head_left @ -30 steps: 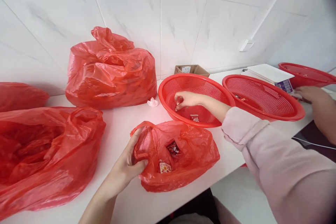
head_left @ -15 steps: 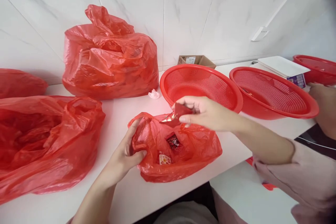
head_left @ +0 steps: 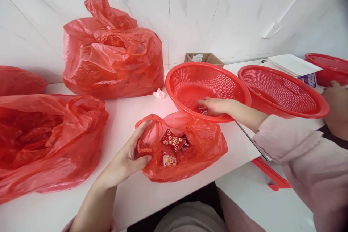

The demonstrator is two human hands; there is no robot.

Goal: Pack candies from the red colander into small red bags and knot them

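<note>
My left hand [head_left: 126, 161] is closed on the left edge of a small red plastic bag [head_left: 210, 146], holding its mouth open. Inside the bag lie a red printed packet [head_left: 172, 140], a dark red packet [head_left: 186, 143] partly beneath it and a cream-and-red packet [head_left: 170, 159]. Over to the right, my right hand [head_left: 216, 106] reaches down into a red mesh basket [head_left: 185, 83]. Its fingers are closed round a small red patterned packet [head_left: 202, 110] near the basket's front wall, partly hidden by the hand.
A second red basket [head_left: 282, 87] stands to the right, a third basket [head_left: 330, 67] beyond. Behind are a cardboard box [head_left: 216, 60] and a full red bag [head_left: 114, 65]. An open red bag [head_left: 81, 152] lies left. Another person's hand [head_left: 337, 98] is at far right.
The red packet that my right hand held over the bag now lies inside it. My right hand has moved up and right into the basket. My left hand keeps its hold.
</note>
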